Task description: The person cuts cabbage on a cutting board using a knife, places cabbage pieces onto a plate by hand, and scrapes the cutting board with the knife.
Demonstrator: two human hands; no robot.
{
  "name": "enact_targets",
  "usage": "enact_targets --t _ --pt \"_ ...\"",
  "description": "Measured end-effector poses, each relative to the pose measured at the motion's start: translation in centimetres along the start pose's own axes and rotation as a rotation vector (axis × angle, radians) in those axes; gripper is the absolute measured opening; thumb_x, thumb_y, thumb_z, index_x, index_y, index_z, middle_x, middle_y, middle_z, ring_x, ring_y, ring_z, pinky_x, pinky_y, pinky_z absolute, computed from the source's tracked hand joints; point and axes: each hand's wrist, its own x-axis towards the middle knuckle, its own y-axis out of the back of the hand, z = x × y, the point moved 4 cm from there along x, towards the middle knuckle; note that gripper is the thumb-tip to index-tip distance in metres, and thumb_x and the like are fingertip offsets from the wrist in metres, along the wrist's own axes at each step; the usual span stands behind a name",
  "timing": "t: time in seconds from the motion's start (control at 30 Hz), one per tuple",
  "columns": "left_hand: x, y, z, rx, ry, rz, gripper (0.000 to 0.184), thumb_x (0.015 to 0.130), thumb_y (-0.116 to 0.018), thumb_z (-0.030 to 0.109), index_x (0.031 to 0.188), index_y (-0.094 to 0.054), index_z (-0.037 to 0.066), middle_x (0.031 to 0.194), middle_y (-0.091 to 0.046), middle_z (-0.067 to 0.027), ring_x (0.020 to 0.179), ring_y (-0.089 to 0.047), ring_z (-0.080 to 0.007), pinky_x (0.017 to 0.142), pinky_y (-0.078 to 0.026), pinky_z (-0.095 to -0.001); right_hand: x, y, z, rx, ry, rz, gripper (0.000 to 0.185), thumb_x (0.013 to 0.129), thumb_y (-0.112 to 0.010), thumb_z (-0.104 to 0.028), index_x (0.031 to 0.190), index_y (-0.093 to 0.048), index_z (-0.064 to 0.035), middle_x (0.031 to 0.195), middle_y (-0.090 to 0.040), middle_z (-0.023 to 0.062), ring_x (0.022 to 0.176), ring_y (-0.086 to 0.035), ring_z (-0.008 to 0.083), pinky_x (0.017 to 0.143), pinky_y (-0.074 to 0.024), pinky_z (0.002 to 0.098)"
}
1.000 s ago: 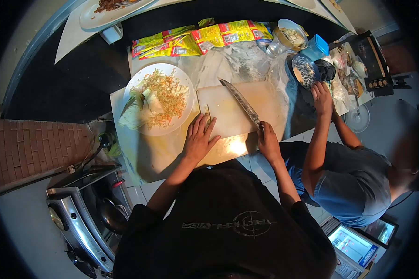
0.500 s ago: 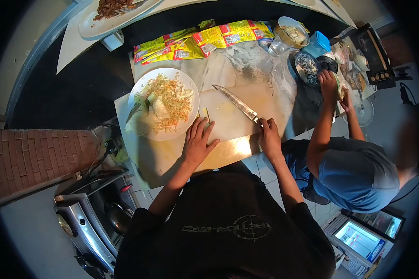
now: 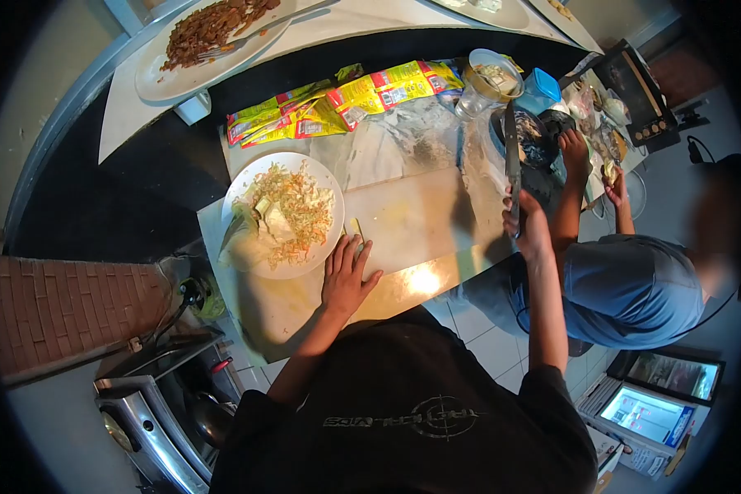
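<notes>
My right hand (image 3: 528, 224) grips a long kitchen knife (image 3: 512, 152) by its handle. The blade points away from me, raised above the right side of the cutting board (image 3: 420, 210) and overlapping a dark bowl (image 3: 537, 142) in the view. My left hand (image 3: 347, 276) lies flat with fingers stretched out on the board's left part. Small green-edged vegetable pieces (image 3: 353, 226) are at its fingertips. Just left of that hand, a white plate (image 3: 325, 177) carries shredded cabbage and carrot (image 3: 292, 206), with larger pale leaf pieces on top.
Yellow-and-red packets (image 3: 346, 100) lie along the back. A container of pale food (image 3: 496, 78) and a blue tub (image 3: 540, 86) stand at the back right. A co-worker (image 3: 626, 288) stands close on my right, hands over the counter. A plate of brown food (image 3: 214, 41) sits on the ledge.
My right hand has lifted the knife off the board and moved it right, blade now pointing away. My left hand stays flat. The co-worker's hands have separated slightly.
</notes>
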Motion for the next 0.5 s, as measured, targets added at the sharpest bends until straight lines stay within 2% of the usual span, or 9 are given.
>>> enact_targets --t 0.1,0.2,0.27,0.3,0.37,0.5 --pt "0.2 0.0 -0.1 -0.015 -0.004 -0.005 0.062 0.086 -0.067 0.037 0.139 -0.048 0.012 0.143 -0.043 -0.0115 0.137 -0.034 -0.0324 0.112 -0.028 -0.0477 -0.7 -1.6 -1.2 -0.073 -0.009 -0.027 0.024 0.102 -0.042 -0.03 0.107 -0.055 -0.0105 0.077 -0.049 -0.0032 0.053 -0.041 0.0066 0.045 -0.0297 0.0225" --pt "0.2 0.1 -0.1 -0.027 -0.001 0.017 0.06 0.086 -0.068 0.034 0.137 -0.049 0.009 0.143 -0.043 -0.0123 0.137 -0.034 -0.0327 0.111 -0.029 -0.0478 -2.3 -3.5 0.9 -0.191 -0.083 -0.06 0.028 0.102 -0.042 -0.032 0.108 -0.055 -0.0082 0.075 -0.047 -0.0033 0.051 -0.037 0.0055 0.042 -0.026 0.0223" --pt "0.1 0.6 -0.3 -0.136 -0.005 0.056 0.045 0.087 -0.068 0.029 0.122 -0.054 0.006 0.14 -0.044 -0.0134 0.134 -0.037 -0.034 0.109 -0.032 -0.0475 -3.2 -3.8 3.6 -0.264 -0.151 -0.115 0.028 0.101 -0.043 -0.031 0.109 -0.056 -0.008 0.074 -0.045 -0.0033 0.051 -0.036 0.005 0.041 -0.0257 0.0217" --pt "-0.1 0.7 -0.5 -0.134 -0.001 0.063 0.045 0.087 -0.068 0.029 0.122 -0.054 0.006 0.14 -0.044 -0.0134 0.134 -0.037 -0.034 0.109 -0.032 -0.0475 -3.6 -4.0 4.9 -0.3 -0.177 -0.114 0.026 0.101 -0.044 -0.03 0.11 -0.056 -0.0085 0.074 -0.044 -0.0035 0.052 -0.036 0.0048 0.042 -0.0257 0.0212" --pt "-0.4 1.0 -1.2 -0.353 0.052 0.099 0.028 0.089 -0.066 0.025 0.104 -0.056 0.004 0.137 -0.046 -0.0112 0.127 -0.043 -0.034 0.105 -0.035 -0.0481 -4.5 -4.2 6.9 -0.271 -0.201 -0.166 0.023 0.101 -0.045 -0.025 0.11 -0.057 -0.0074 0.076 -0.045 -0.0029 0.052 -0.036 0.0046 0.042 -0.0259 0.021" --pt "-0.2 0.7 -1.7 -0.352 0.029 0.102 0.018 0.09 -0.063 0.017 0.093 -0.055 0.002 0.132 -0.049 -0.012 0.12 -0.048 -0.0344 0.101 -0.038 -0.0485 -5.9 -3.9 8.9 -0.185 -0.22 -0.165 0.024 0.102 -0.043 -0.026 0.11 -0.057 -0.0076 0.077 -0.047 -0.0026 0.052 -0.038 0.0046 0.042 -0.027 0.021"
